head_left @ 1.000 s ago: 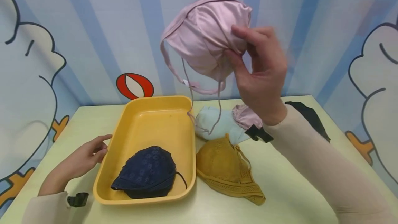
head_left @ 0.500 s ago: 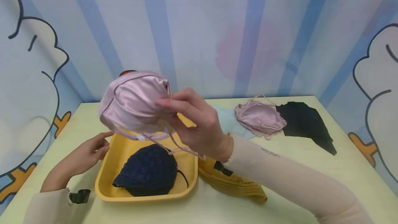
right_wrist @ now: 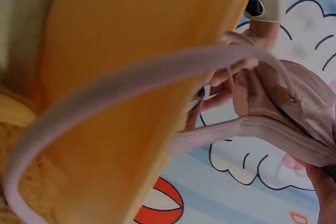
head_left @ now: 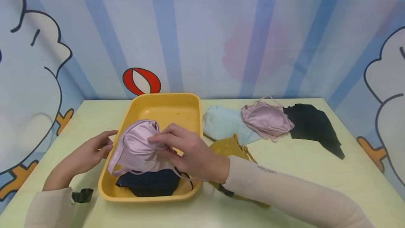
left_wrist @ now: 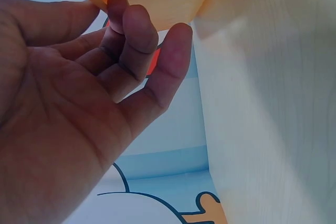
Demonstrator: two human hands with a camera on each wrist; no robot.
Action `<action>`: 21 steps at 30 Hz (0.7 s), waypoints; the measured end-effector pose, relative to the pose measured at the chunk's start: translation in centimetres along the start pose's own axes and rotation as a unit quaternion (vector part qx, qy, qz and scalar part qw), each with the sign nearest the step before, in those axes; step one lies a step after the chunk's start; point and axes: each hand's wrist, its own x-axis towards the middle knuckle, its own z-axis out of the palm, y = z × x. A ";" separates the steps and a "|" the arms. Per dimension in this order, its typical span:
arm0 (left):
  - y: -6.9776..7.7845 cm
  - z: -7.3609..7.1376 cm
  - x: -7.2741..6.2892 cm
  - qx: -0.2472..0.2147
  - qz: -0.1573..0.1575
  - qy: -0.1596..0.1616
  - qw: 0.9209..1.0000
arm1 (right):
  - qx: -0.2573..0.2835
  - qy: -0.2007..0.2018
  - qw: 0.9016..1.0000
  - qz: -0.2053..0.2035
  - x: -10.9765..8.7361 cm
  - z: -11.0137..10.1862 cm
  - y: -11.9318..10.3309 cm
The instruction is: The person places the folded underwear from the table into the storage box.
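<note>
My right hand (head_left: 193,150) pinches a shiny pink bra (head_left: 139,143) between thumb and fingers, over the front half of a yellow tray (head_left: 167,110). Below it in the tray lies a navy bra (head_left: 155,185), partly covered by the pink one. In the right wrist view, a pink strap (right_wrist: 152,72) loops across in front of the tray. My left hand (head_left: 88,154) is at the tray's left side. Its fingers bend loosely, with fingertips (left_wrist: 178,38) against the outer wall in the left wrist view.
Right of the tray lies a mustard bra (head_left: 227,147), partly under my right forearm. Behind it are a pale mint garment (head_left: 224,122), another pink bra (head_left: 265,117) and a black garment (head_left: 311,122). A printed backdrop (head_left: 209,38) stands behind the table.
My right hand has brought the pink bra from high up on the right, leftward and down over the navy bra. My left hand has stayed at the tray's side.
</note>
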 end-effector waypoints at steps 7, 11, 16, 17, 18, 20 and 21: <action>0.1 -0.1 0.0 -0.003 -0.002 0.001 1.000 | -0.009 -0.082 0.994 0.073 -1.1 0.9 1.1; 0.1 -0.1 0.1 -0.005 -0.003 0.000 1.000 | -0.009 -0.142 0.981 0.129 -1.5 1.3 1.5; 0.1 -0.1 0.1 -0.007 -0.009 -0.002 1.000 | -0.048 -0.216 0.954 0.205 -1.6 1.6 1.8; 0.1 -0.1 0.1 -0.007 -0.010 -0.002 1.000 | -0.051 -0.229 0.947 0.218 -1.7 1.7 1.8; 0.1 -0.1 0.1 -0.007 -0.010 -0.003 1.000 | -0.054 -0.244 0.940 0.231 -1.6 1.8 1.9; 0.1 -0.1 0.1 -0.010 -0.009 -0.004 1.000 | -0.057 -0.277 0.926 0.250 -1.7 2.1 2.0; 0.1 -0.1 0.1 -0.011 -0.007 -0.004 1.000 | -0.063 -0.295 0.918 0.256 -1.8 2.2 2.0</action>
